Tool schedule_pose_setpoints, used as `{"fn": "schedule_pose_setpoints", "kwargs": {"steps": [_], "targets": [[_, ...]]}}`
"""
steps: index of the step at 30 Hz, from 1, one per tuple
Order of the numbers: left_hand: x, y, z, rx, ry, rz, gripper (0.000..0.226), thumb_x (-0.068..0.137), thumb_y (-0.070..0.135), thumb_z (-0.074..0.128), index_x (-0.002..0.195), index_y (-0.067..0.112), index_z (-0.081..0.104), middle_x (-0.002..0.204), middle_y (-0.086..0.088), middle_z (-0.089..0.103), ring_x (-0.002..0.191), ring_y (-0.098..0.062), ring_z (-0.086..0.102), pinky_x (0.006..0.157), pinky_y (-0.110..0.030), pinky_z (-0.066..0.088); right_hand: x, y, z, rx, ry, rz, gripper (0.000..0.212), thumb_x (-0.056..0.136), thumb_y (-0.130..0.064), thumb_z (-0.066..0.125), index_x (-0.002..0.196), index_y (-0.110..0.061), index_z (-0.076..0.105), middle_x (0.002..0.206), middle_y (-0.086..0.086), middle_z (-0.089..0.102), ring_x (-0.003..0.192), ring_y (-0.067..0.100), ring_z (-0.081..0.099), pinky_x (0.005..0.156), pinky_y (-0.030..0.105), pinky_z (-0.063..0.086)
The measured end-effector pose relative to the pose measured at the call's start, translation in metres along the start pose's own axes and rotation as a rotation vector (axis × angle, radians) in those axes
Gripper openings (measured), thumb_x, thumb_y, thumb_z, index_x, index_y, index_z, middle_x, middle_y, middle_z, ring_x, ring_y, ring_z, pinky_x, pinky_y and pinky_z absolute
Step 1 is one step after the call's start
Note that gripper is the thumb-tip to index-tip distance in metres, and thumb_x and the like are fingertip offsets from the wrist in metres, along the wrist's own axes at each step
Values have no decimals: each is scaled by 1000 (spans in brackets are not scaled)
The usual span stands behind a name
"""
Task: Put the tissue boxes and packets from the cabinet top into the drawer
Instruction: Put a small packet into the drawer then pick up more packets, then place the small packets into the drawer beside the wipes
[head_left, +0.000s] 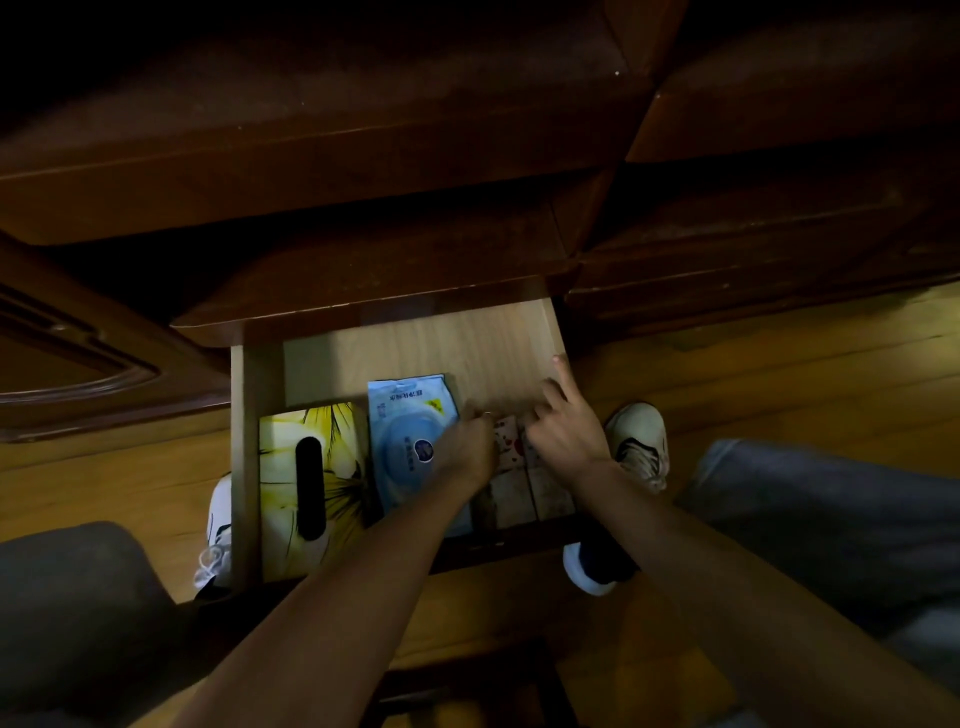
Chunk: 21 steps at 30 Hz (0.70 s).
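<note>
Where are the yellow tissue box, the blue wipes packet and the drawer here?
Yellow tissue box (337, 457): head view, on its printed top, right of the dark slot.
Blue wipes packet (402, 415): head view, on its upper face.
Drawer (467, 343): head view, on its bare wooden floor.

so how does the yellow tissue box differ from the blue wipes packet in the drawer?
The yellow tissue box is a rigid box with a dark oval slot and a floral print; the blue wipes packet is a soft pouch with a round lid. The box lies untouched at the drawer's left; the left hand overlaps the packet. Both lie flat, side by side.
</note>
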<state>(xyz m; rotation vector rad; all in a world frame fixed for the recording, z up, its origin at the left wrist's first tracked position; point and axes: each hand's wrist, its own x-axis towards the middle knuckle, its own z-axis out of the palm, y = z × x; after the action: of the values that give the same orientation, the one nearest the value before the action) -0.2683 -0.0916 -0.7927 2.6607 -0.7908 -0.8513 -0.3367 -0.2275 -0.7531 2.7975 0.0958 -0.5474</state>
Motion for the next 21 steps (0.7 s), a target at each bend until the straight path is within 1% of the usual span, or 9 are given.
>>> {"fn": "schedule_pose_setpoints", "kwargs": {"steps": [6, 8, 11, 12, 14, 15, 17, 19, 21], "targets": [[-1, -8, -5, -83, -198, 84, 62, 94, 9, 60, 151, 13, 37, 156, -16, 29, 134, -37, 44, 107, -41, 41, -2, 4, -1, 33, 70, 60, 31, 101, -18, 48, 123, -10, 68, 118, 14, 71, 135, 39, 44, 121, 60, -16], [-8, -11, -23, -101, -222, 93, 60, 96, 9, 56, 152, 10, 32, 154, -18, 31, 135, -35, 41, 108, -37, 38, -6, 9, -15, 95, 108, 107, 37, 100, -20, 50, 134, -14, 61, 128, 11, 68, 141, 35, 39, 124, 59, -6], [-24, -13, -72, -112, -132, 103, 48, 100, 8, 48, 147, 9, 41, 154, -16, 36, 135, -33, 42, 103, -37, 43, -17, 20, -59, 253, 256, 168, 42, 95, -20, 58, 137, -21, 60, 132, 3, 67, 139, 26, 44, 124, 49, 18], [-30, -11, -95, -116, -83, 127, 46, 100, 8, 47, 146, 11, 43, 153, -12, 38, 134, -31, 44, 100, -34, 44, -21, 25, -79, 307, 352, 195, 41, 94, -20, 61, 135, -24, 62, 129, 1, 68, 133, 23, 49, 118, 44, 32], [-46, -1, -149, -98, 79, 199, 43, 100, 14, 48, 143, 17, 49, 151, -9, 42, 131, -27, 50, 101, -33, 43, -31, 38, -125, 398, 605, 245, 38, 93, -20, 61, 130, -27, 63, 119, -3, 71, 116, 18, 60, 93, 33, 50], [-57, 7, -181, -82, 198, 241, 42, 100, 17, 50, 141, 22, 52, 148, -6, 45, 127, -25, 54, 99, -33, 44, -36, 47, -152, 442, 739, 263, 36, 95, -21, 59, 130, -27, 60, 115, -6, 71, 107, 14, 63, 81, 26, 52], [-86, 25, -248, -35, 465, 320, 37, 98, 22, 51, 132, 31, 59, 138, 4, 54, 117, -19, 61, 91, -34, 49, -49, 67, -211, 530, 981, 276, 32, 97, -22, 56, 129, -25, 54, 111, -9, 68, 92, 6, 66, 65, 16, 44], [-123, 46, -311, 6, 697, 404, 31, 97, 25, 51, 124, 35, 63, 129, 10, 60, 105, -15, 65, 83, -33, 53, -63, 88, -270, 559, 1178, 260, 27, 97, -22, 55, 124, -23, 50, 106, -8, 66, 87, 6, 65, 60, 17, 45], [-157, 65, -364, 34, 884, 499, 27, 95, 26, 52, 117, 34, 66, 121, 11, 64, 91, -15, 68, 75, -33, 56, -76, 109, -324, 524, 1308, 260, 23, 97, -22, 54, 120, -23, 51, 102, -7, 65, 87, 9, 64, 60, 24, 50]]}}
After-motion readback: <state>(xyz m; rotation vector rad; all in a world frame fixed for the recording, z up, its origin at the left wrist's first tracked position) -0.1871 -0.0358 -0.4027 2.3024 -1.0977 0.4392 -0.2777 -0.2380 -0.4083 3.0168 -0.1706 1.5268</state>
